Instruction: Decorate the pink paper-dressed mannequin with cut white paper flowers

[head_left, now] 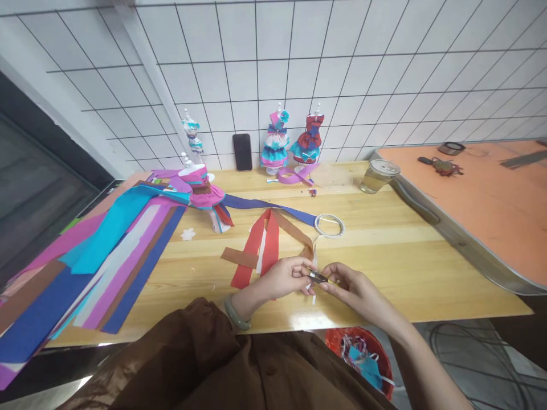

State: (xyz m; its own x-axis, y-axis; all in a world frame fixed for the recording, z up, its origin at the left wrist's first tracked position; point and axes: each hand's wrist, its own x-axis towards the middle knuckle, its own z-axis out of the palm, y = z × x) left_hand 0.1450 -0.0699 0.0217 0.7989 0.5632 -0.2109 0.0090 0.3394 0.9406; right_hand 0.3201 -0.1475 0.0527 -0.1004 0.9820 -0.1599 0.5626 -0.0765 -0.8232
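My left hand [290, 276], with a jade-coloured bangle at the wrist, has its fingers curled in a pinch. What they grip is hidden. A narrow white tape strip [315, 259] runs down from the tape roll [329, 226] past these fingertips. The folded end of a brown fabric strip [294, 230] lies just beyond them. In my right hand [352, 285] is a small black-and-yellow tool [318, 277], held between thumb and fingers, its dark end against the left fingertips. Red fabric strips [270, 245] lie left of the hands, with a short brown piece [239, 257] across them.
Long coloured fabric strips [141, 267] cover the table's left side. A small dress form in pink [205, 188] leans beside them. Along the wall stand dressed forms [276, 145] and a phone [243, 152]. A lidded cup [379, 175] is at right; a red bin [380, 356] stands below.
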